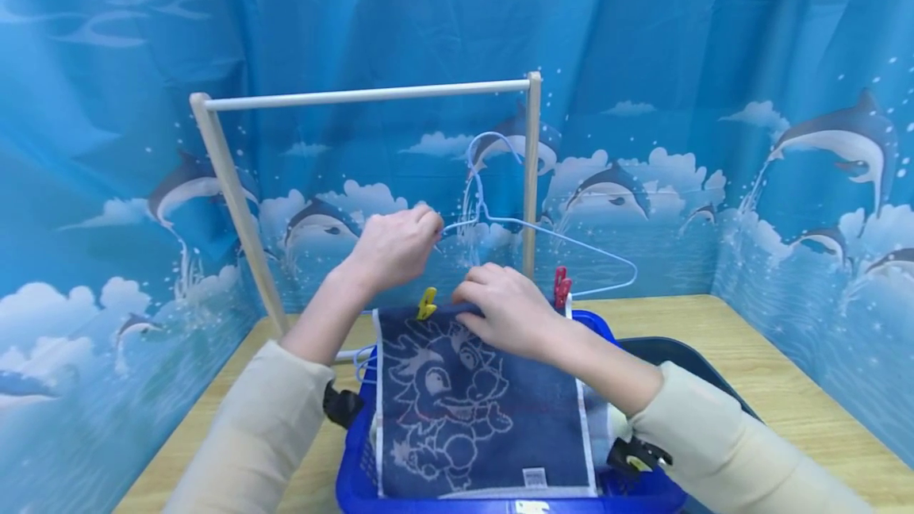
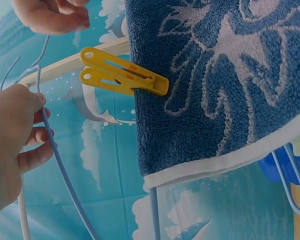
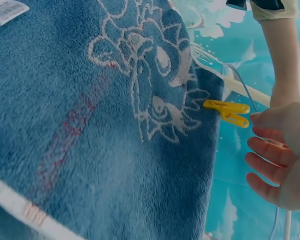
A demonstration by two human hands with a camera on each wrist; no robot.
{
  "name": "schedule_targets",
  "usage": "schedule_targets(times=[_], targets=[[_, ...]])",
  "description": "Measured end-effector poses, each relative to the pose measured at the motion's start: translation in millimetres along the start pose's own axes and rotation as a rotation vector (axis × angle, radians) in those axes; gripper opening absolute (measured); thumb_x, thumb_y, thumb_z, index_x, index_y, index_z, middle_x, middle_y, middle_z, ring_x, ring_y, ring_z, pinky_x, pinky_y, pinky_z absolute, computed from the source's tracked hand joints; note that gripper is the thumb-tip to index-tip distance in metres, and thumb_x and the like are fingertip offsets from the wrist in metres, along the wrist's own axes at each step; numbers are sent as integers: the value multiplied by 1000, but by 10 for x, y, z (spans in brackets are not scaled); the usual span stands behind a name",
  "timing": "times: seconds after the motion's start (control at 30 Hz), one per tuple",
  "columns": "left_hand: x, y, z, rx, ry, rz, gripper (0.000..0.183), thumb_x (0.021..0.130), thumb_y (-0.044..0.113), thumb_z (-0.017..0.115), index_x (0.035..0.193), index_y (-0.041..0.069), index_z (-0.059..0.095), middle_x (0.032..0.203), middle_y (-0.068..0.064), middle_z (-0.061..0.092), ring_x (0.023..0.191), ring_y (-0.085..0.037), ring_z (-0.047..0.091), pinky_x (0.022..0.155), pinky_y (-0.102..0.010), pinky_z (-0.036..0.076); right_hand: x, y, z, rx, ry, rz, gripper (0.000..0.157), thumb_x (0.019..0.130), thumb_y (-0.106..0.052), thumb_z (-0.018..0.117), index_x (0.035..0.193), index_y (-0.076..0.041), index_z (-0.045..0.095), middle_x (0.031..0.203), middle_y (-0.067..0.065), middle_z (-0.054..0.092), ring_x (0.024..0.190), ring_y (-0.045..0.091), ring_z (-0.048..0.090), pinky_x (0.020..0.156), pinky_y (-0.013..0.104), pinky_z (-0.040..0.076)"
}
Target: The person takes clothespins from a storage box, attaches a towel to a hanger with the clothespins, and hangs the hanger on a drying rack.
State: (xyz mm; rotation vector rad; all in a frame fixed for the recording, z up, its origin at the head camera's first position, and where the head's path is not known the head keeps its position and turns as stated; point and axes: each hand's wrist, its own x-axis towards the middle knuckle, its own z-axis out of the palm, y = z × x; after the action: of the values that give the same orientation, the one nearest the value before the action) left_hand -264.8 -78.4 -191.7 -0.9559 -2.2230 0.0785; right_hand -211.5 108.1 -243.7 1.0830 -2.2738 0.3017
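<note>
A light blue wire hanger (image 1: pixel 571 238) is held up by my left hand (image 1: pixel 400 248), whose fingers grip its left shoulder; the left wrist view shows the wire (image 2: pixel 65 172) between thumb and fingers. From the hanger's lower bar hangs a dark blue towel (image 1: pixel 528 411) with a pale cartoon figure and white edging. A yellow clothes peg (image 1: pixel 427 304) bites the towel's top edge near the left, and a red peg (image 1: pixel 562 287) sits near its right corner. My right hand (image 1: pixel 508 314) is at the top edge between the pegs; in the right wrist view its fingers are loosely bent, holding nothing.
Behind the hands stands a wooden rack with a white top rail (image 1: pixel 371 94). Below the towel is a blue basket (image 1: pixel 350 470) with cloths inside, and a dark tray (image 1: pixel 660 349) lies to its right. More blue wire hangers (image 1: pixel 362 365) show at the basket's left.
</note>
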Motion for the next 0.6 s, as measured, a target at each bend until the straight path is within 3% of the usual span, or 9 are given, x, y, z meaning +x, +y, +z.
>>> schedule_targets(times=[0.4,0.6], targets=[[-31,-22,-44,-27,39,26,9,92,10,53,90,6,61,77,-2,55,55,-13,48,41,-25,36,-204,123,-266,3,93,24,8,81,-12,70,89,-13,68,87,-2,61,79,14,59,63,28,49],[-53,-54,-76,-45,60,25,10,92,9,52,91,6,61,82,-4,59,57,-13,50,41,-24,35,-277,261,-404,1,184,56,6,82,-9,67,88,-11,68,82,-2,62,73,11,59,61,27,49]])
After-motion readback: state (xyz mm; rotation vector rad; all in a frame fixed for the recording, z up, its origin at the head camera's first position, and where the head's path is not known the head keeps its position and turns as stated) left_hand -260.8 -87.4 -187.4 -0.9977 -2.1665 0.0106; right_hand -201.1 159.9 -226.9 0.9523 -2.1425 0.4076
